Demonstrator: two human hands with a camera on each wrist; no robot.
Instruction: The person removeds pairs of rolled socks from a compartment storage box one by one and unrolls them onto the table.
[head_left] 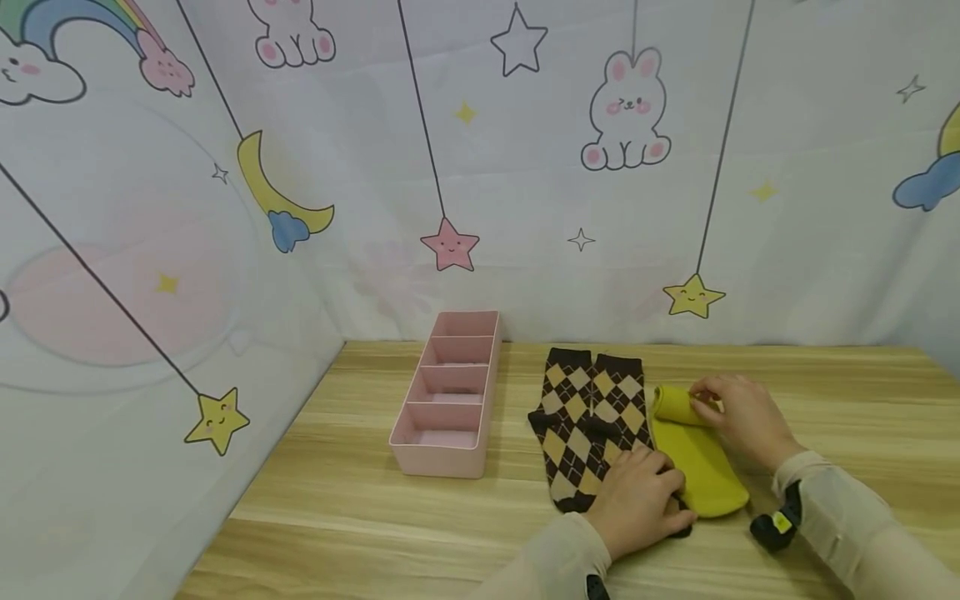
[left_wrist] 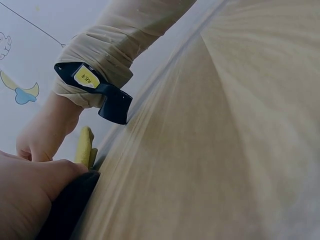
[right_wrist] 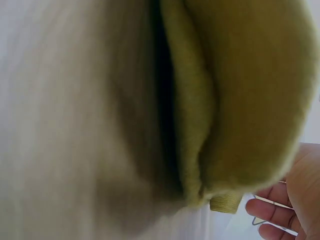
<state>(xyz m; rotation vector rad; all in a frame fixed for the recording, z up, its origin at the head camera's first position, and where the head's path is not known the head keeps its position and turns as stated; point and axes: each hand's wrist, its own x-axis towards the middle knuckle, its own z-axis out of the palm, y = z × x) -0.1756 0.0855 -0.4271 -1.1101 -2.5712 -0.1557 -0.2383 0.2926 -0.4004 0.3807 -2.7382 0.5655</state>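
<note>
A yellow sock (head_left: pixel 701 471) lies on the table with its cuff end turned over into a roll (head_left: pixel 672 405). My right hand (head_left: pixel 750 419) pinches the right end of that roll between thumb and fingers. Left of it lie two brown-and-tan argyle socks (head_left: pixel 567 417), side by side with cuffs toward the back. My left hand (head_left: pixel 637 498) rests on the foot of the right argyle sock (head_left: pixel 621 392), its thumb close to the yellow sock's toe. In the right wrist view the yellow sock's toe end (right_wrist: pixel 250 100) fills much of the picture, with the fingers beyond it.
A pink box (head_left: pixel 442 460) with several compartments in a row stands left of the socks. Behind the wooden table (head_left: pixel 337 517) hangs a white cloth (head_left: pixel 540 292) printed with stars and rabbits. A black wrist camera (head_left: pixel 776 527) sits at the right sleeve.
</note>
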